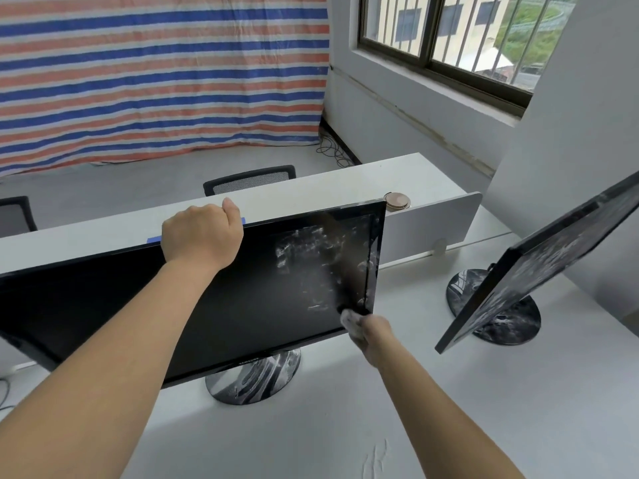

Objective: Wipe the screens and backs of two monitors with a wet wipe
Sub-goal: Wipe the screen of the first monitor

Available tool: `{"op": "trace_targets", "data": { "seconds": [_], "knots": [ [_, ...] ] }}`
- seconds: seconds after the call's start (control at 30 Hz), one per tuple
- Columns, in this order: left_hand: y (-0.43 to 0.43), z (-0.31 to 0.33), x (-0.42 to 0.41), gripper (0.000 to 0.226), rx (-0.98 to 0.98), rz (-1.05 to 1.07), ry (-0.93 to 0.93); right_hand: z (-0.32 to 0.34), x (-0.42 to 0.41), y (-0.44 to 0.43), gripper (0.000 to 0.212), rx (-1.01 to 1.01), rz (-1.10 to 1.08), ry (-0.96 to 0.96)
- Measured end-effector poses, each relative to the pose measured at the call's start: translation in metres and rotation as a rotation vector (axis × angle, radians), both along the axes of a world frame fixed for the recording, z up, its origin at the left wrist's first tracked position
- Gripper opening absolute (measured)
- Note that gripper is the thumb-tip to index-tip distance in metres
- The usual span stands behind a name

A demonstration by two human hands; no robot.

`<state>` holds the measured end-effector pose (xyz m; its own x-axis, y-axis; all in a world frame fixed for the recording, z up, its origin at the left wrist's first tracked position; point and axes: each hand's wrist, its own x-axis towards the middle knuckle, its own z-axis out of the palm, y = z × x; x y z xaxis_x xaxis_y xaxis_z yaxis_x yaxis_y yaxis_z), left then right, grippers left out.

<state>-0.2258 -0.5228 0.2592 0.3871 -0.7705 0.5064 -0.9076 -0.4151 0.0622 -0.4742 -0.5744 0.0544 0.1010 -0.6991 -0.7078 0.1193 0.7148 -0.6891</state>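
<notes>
On the desk (311, 426) stand 2 monitors (103, 305) (539, 271); left hand (202, 235) grips 1, right hand (375, 335) clutches 1 wipe (351, 323)

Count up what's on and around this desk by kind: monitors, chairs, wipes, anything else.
Monitors: 2
Office chairs: 2
Wet wipe: 1
Round brown disc on the divider: 1
Total: 6

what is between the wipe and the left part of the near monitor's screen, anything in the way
Only the person's own left arm: it crosses in front of the screen's middle, with the left hand gripping the top edge of the near monitor. The wet wipe in the right hand sits at the screen's lower right corner.
</notes>
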Motion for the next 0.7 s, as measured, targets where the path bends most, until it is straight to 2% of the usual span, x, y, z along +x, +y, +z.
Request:
{"op": "trace_targets", "data": {
  "seconds": [0.07,0.17,0.27,0.33,0.4,0.5,0.57,0.63,0.7],
  "knots": [
    [-0.003,0.0,0.002,0.06,0.011,0.002,0.0,0.038,0.019,-0.012,0.022,0.015,-0.1,-0.2],
    [-0.004,-0.002,0.002,0.057,0.005,0.031,0.031,0.107,0.025,-0.031,0.028,-0.176,-0.124,-0.486],
    [-0.006,-0.004,-0.002,0.054,0.011,0.039,0.035,0.149,0.013,-0.043,0.023,-0.318,-0.174,-0.603],
    [-0.007,-0.004,-0.003,0.055,0.023,0.035,0.033,0.141,0.006,-0.043,0.023,-0.309,-0.23,-0.536],
    [-0.004,-0.005,0.001,0.057,0.025,0.036,0.031,0.109,0.003,-0.035,0.028,-0.205,-0.275,-0.385],
    [0.0,-0.007,0.005,0.059,0.029,0.026,0.038,0.05,0.008,-0.02,0.035,-0.039,-0.186,-0.201],
    [0.002,-0.007,0.006,0.058,0.033,0.017,0.043,0.024,0.015,-0.015,0.03,0.068,-0.164,-0.111],
    [0.004,-0.007,0.007,0.058,0.025,0.011,0.048,0.015,0.024,-0.019,0.025,0.047,-0.171,-0.047],
    [0.006,-0.008,0.008,0.057,0.019,0.01,0.051,0.034,0.033,-0.026,0.032,-0.064,-0.161,-0.036]
  ]
}}
